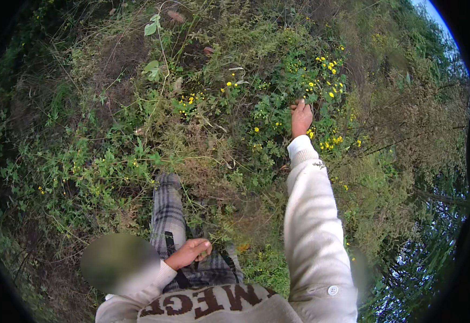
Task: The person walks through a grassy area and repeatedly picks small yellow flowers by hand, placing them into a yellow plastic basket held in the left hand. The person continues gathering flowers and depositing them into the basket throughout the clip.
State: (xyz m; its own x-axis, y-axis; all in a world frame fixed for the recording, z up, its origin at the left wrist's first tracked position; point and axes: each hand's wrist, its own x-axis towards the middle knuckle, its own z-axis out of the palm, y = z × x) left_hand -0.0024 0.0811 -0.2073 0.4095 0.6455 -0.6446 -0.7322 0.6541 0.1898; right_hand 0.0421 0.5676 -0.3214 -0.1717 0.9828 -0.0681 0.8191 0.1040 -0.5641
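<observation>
My right hand [301, 117] reaches out among leafy stems with small yellow flowers [331, 95]; its fingers are curled together close to a bloom, and whether they pinch a stem cannot be seen. Near my waist, my left hand [194, 252] is closed in a loose fist in front of my plaid trousers [170, 206]. Something small and green seems to show between its fingers, too small to name. More yellow blooms [334, 142] grow just right of my right wrist, and another cluster [190, 99] lies farther left.
Dense weeds and dry brown seed stalks [408, 117] surround me. A thin vine with broad leaves [153, 28] rises at the upper left. Dark straps hang over my trousers. Green foliage with bright gaps [404, 262] lies at the lower right.
</observation>
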